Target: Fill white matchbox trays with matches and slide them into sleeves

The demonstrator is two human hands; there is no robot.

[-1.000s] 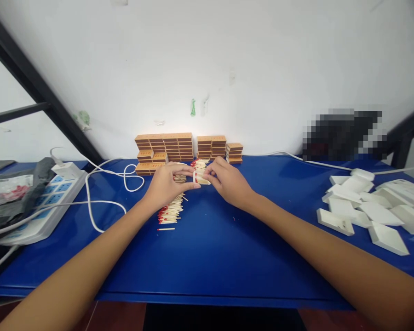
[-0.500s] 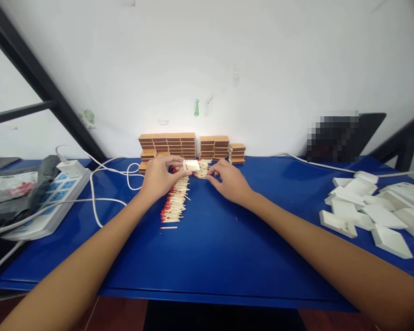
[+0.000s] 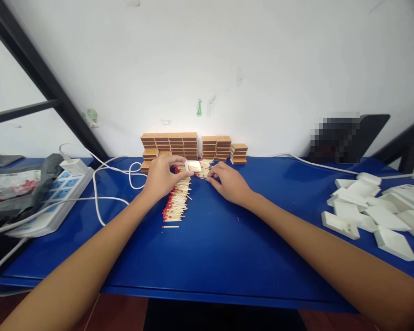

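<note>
Between thumb and fingers, my left hand [image 3: 163,177] holds a small white matchbox tray [image 3: 193,166] with pale matchsticks in it. My right hand [image 3: 229,183] is just right of the tray, thumb and fingertips pinched at the edge of the matches; anything between them is too small to make out. Below the tray, a long pile of red-tipped matches [image 3: 175,202] runs toward me, and more matches [image 3: 204,168] lie between my hands. One single match [image 3: 170,226] lies apart at the near end. Stacked matchboxes [image 3: 172,143] stand behind my left hand.
More matchbox stacks [image 3: 216,146] and a short stack [image 3: 238,153] stand by the wall. White empty trays [image 3: 362,207] are heaped on the right of the blue table [image 3: 207,257]. A power strip [image 3: 60,193], white cables and a dark plastic bag [image 3: 17,188] occupy the left.
The whole view has shifted slightly, so things appear a little further right. Both hands keep nearly the same pose, and the tray stays in my left hand.
</note>
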